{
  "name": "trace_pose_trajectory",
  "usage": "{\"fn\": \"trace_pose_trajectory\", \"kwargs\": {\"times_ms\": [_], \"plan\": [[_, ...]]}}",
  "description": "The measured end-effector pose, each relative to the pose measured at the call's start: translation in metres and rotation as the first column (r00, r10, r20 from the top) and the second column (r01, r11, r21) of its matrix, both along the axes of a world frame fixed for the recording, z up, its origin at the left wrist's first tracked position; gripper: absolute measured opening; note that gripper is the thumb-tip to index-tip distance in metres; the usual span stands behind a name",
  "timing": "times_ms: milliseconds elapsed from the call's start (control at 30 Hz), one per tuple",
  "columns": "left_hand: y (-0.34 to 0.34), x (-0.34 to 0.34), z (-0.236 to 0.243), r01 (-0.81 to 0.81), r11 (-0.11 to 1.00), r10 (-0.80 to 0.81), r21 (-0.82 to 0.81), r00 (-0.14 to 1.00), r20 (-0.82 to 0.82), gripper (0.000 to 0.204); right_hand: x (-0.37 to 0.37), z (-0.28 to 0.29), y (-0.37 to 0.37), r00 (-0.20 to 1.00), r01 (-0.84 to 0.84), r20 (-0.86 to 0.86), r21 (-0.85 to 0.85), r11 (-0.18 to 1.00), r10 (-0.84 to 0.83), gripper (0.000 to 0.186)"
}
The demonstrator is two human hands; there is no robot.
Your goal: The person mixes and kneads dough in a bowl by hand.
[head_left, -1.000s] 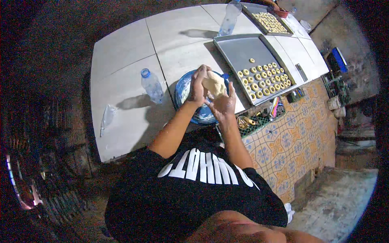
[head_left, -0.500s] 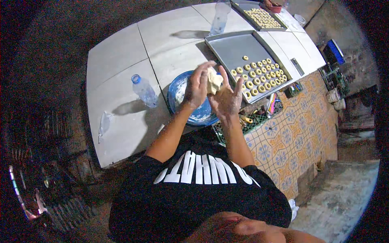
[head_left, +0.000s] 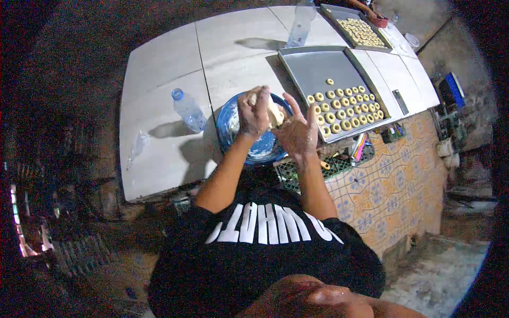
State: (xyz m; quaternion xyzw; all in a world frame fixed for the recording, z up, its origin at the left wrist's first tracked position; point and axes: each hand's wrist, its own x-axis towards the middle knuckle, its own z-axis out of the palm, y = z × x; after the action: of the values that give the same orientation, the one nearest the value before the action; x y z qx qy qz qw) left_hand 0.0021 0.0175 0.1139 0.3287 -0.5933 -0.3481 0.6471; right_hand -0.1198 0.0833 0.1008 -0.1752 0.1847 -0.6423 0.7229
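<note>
Above a blue bowl (head_left: 233, 124) dusted with flour, my left hand (head_left: 253, 112) and my right hand (head_left: 297, 132) press a pale lump of dough (head_left: 274, 112) between them. The left hand's fingers curl over the dough. The right hand's fingers are spread, its palm against the dough. Right of the bowl lies a metal baking tray (head_left: 313, 66) with several small ring-shaped dough pieces (head_left: 344, 108) in rows at its near end.
A plastic water bottle (head_left: 188, 109) stands left of the bowl, another bottle (head_left: 299, 24) at the table's far side. A second tray of dough pieces (head_left: 360, 32) sits far right, with another person's hand (head_left: 377, 18) beside it. A green basket (head_left: 310, 172) with tools is under my right wrist.
My hands stayed over the bowl working the dough; the left hand has closed more over the lump and the right hand's fingers have spread. The view shifted slightly.
</note>
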Motion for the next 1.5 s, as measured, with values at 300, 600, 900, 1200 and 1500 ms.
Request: {"fn": "trace_pose_trajectory", "kwargs": {"times_ms": [300,600,900,1200,1500], "plan": [[0.032,-0.014,-0.004,0.316,0.916,-0.381,0.248,0.879,0.288,0.037,0.0,-0.025,-0.022,0.943,-0.129,0.289,-0.137,0.982,0.164,0.079],[0.034,0.001,0.012,-0.212,0.942,0.335,-0.261,0.659,0.673,0.069,-0.002,-0.055,-0.027,0.988,-0.027,-0.152,-0.076,0.997,0.015,0.054],[0.05,0.0,-0.025,0.019,0.995,0.045,-0.103,0.81,0.585,0.051,-0.008,-0.082,-0.031,0.912,0.025,-0.408,0.134,0.991,0.032,0.064],[0.063,-0.016,-0.039,0.044,0.979,0.076,-0.201,0.831,0.55,0.057,-0.004,-0.046,-0.022,0.981,0.136,-0.163,0.179,0.974,-0.107,0.088],[0.012,0.007,-0.037,-0.226,0.959,0.258,-0.17,0.946,0.197,0.047,-0.016,-0.016,-0.014,0.954,-0.282,-0.157,-0.18,0.942,0.255,0.097]]}}
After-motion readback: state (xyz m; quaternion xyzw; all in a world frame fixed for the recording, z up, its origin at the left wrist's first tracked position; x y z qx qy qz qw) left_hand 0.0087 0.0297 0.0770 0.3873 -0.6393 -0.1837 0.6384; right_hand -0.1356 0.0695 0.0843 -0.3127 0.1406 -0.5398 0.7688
